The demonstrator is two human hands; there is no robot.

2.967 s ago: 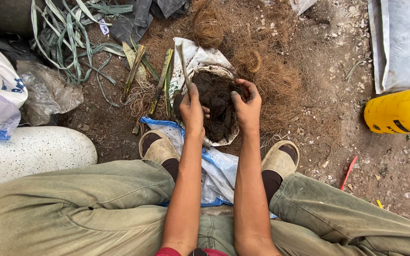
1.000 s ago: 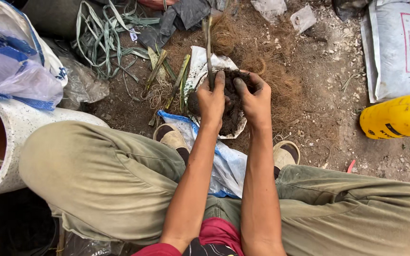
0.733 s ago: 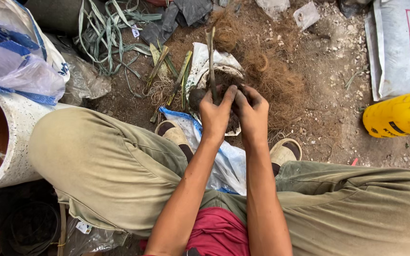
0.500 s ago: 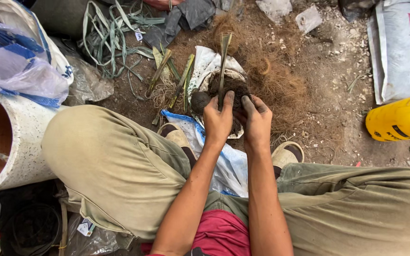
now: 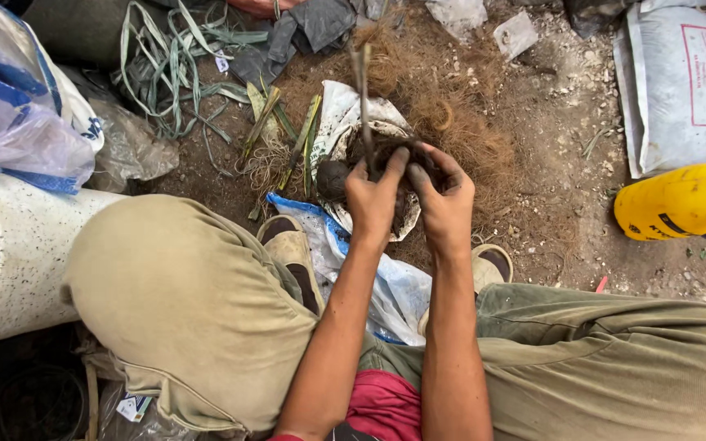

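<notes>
My left hand [image 5: 372, 198] and my right hand [image 5: 444, 204] are cupped together around a dark clump of soil [image 5: 402, 160]. A thin plant stem [image 5: 362, 91] sticks up out of the clump between my fingers. Both hands are dirty with soil. Under them lies a white plastic sack [image 5: 345, 114] holding more dark soil [image 5: 332, 177]. My knees in khaki trousers frame the hands, and my sandalled feet rest on a blue and white plastic bag [image 5: 386, 286].
Brown coconut fibre [image 5: 459, 131] covers the ground behind the sack. Cut green leaves [image 5: 275, 114] and green straps [image 5: 165, 65] lie at the upper left. A white speckled pot [image 5: 18, 253] stands at the left, a yellow container [image 5: 680, 204] and a grey sack [image 5: 688, 82] at the right.
My view has shifted right and closer. My hands have drawn together around the soil clump, and the stem now stands upright between them.
</notes>
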